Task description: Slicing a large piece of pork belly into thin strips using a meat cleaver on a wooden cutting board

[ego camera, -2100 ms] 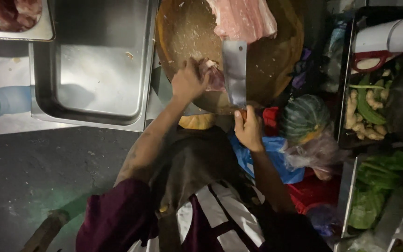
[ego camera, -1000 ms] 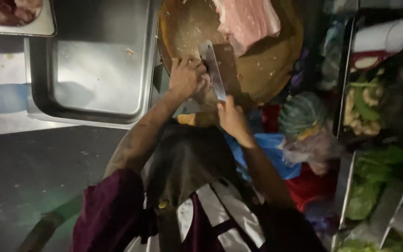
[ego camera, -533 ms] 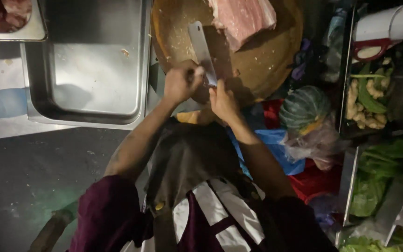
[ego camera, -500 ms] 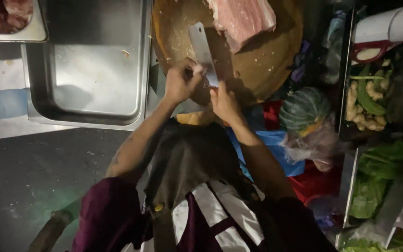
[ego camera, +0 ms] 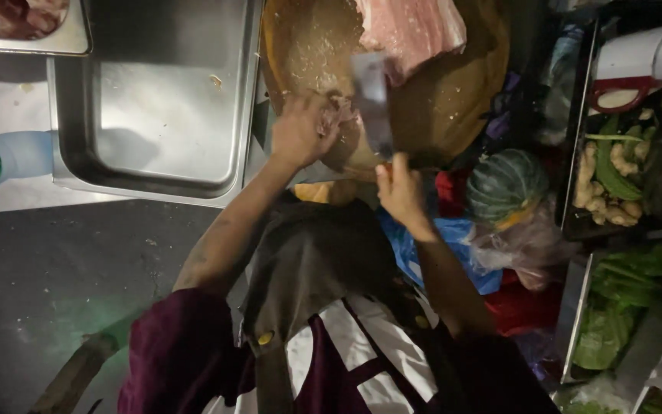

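Steel tray point(ego camera: 155, 100) sits just left of the left hand, its pan bare apart from small scraps. Round wooden chopping board point(ego camera: 453, 100) lies under and beyond both hands, dusted with pale bits. Slab of pork point(ego camera: 411, 27) rests on the board's far side, beyond the right hand and apart from it. Green striped squash point(ego camera: 503, 184) is just right of the right hand, with leafy greens point(ego camera: 622, 299) further right and nearer the body. White jug point(ego camera: 641, 57) with a red handle lies well right of the hands, ginger point(ego camera: 614, 180) below it. Right hand point(ego camera: 400, 192) is closed around the cleaver point(ego camera: 369, 100) handle, blade blurred, over the board. Left hand point(ego camera: 304, 130) has fingers curled down, pressing a small meat piece point(ego camera: 340, 115) on the board's near edge, just left of the blade.
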